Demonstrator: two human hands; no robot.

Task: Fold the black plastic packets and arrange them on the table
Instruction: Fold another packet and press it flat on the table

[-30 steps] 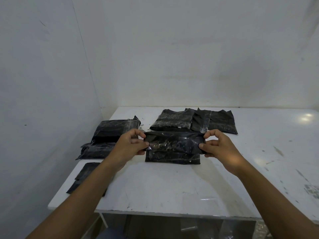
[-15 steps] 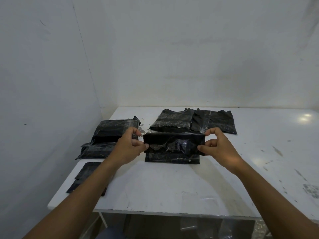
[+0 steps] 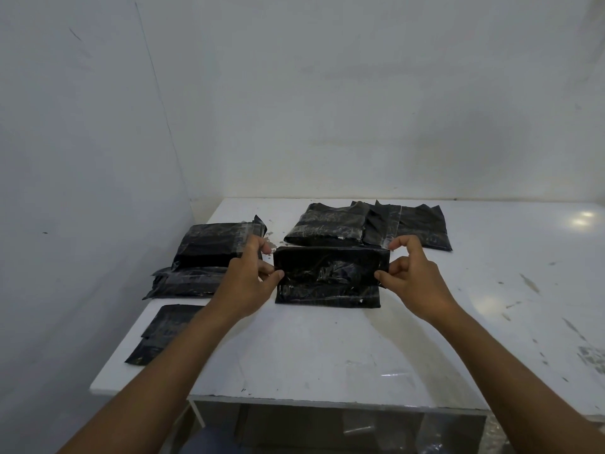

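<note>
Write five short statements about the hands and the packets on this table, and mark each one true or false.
1. The left hand and the right hand both pinch one black packet by its ends. True.
2. The tabletop is dark wood. False: the table is white and scuffed.
3. A stack of packets lies just beyond the left hand. True.
4. Flat packets lie at the near right corner. False: the flat packets lie by the near left edge.
5. The right hand's fingers lie straight on the table. False: the fingers are curled, pinching the black packet's right end.
</note>
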